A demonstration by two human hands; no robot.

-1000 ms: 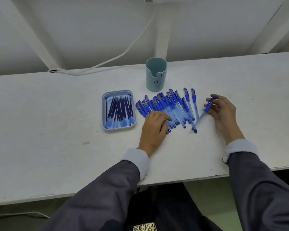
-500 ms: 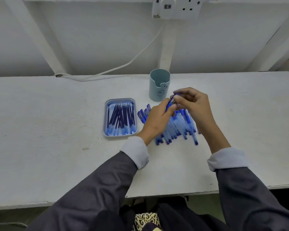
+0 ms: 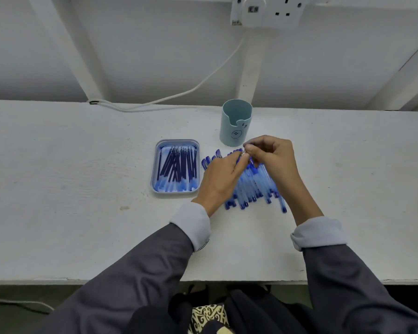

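A row of several blue pens lies on the white table in front of me. My left hand and my right hand meet above the row, and both pinch one blue pen between their fingertips. Most of that pen is hidden by my fingers. A pale blue tray holding several dark blue refills sits just left of my left hand. A teal cup stands upright behind my hands.
A white cable runs along the back of the table up to a wall socket. White slanted beams rise behind the table. The table's front edge is close to my lap.
My right hand lifted one pen from the right end of the row and brought it to the middle. My left hand rose off the pens to meet it. The camera tilted up.
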